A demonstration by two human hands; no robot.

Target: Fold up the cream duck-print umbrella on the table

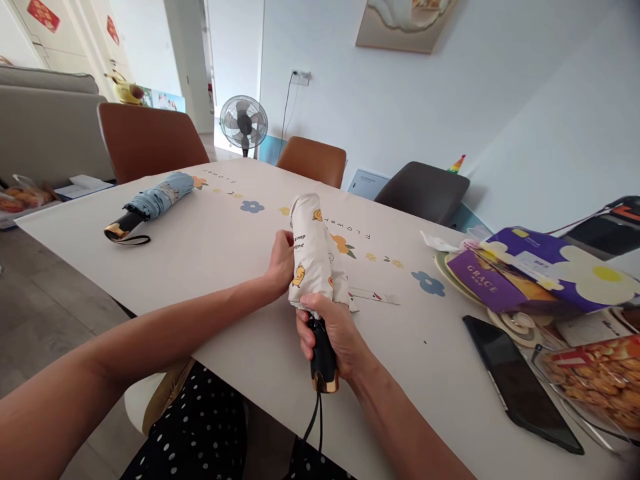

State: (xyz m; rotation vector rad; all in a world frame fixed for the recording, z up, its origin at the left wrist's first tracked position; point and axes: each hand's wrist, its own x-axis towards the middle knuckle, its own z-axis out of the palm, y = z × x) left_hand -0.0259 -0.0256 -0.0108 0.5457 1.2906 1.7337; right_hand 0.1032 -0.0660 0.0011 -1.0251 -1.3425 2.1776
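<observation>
A folded white umbrella [311,250] with yellow ducks printed on it is held over the table, its black and gold handle pointing toward me. My right hand [333,333] is closed around the top of the handle and the lower edge of the cloth. At the left side of the cloth, my left hand [283,263] is curled against the umbrella, its fingertips hidden behind it. A pale strap [375,295] sticks out to the right of the cloth. On the left of the table lies a folded blue umbrella [163,195] with a wrist loop.
A black phone [520,380], a purple box [500,270] and a clear container of nuts [600,383] crowd the table's right side. Chairs [313,160] line the far edge of the flower-printed table [215,267]. A fan [245,123] stands behind.
</observation>
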